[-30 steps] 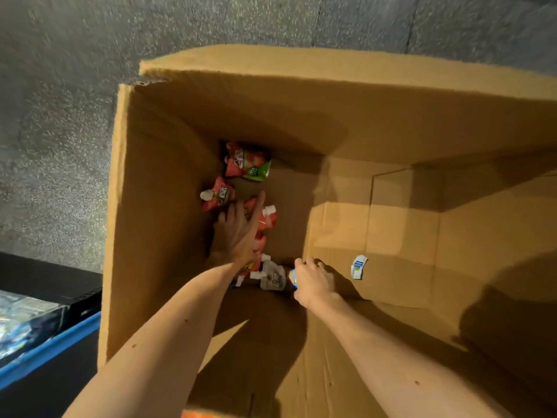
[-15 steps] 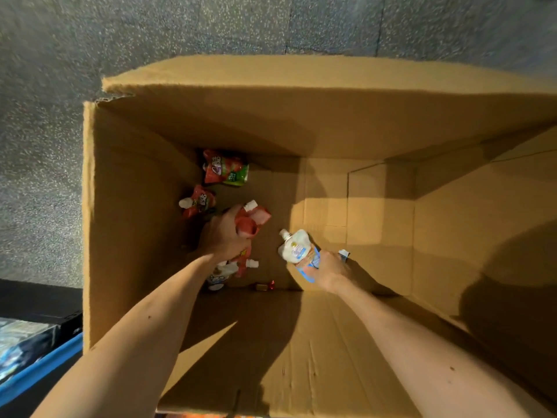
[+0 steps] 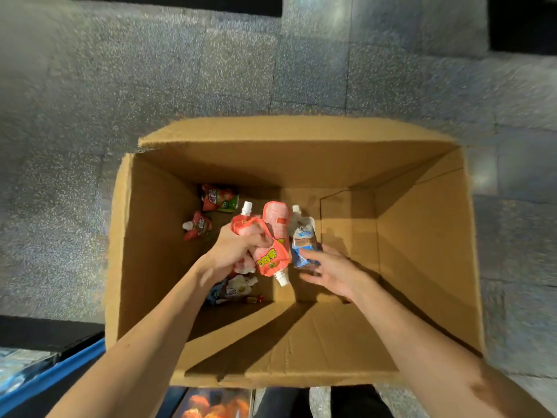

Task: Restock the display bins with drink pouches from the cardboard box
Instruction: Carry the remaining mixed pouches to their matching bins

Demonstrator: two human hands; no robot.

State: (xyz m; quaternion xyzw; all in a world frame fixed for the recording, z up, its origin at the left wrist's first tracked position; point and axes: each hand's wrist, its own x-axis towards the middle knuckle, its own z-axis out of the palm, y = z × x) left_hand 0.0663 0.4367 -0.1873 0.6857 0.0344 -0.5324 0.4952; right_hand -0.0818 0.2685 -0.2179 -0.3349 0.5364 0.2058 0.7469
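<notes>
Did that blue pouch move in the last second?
Yes. Against the box floor, the blue pouch has come up and left, beside the red pouches in the left hand; the right hand holds it.

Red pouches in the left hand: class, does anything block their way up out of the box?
Nothing visible does: the left hand grips the red pouches inside the cardboard box, whose top is open.

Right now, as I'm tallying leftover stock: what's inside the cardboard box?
Two loose red pouches lie on the cardboard box floor, plus a pale pouch and a small red item nearer. The left hand grips a bunch of red pouches, hiding whatever lies beneath.
</notes>
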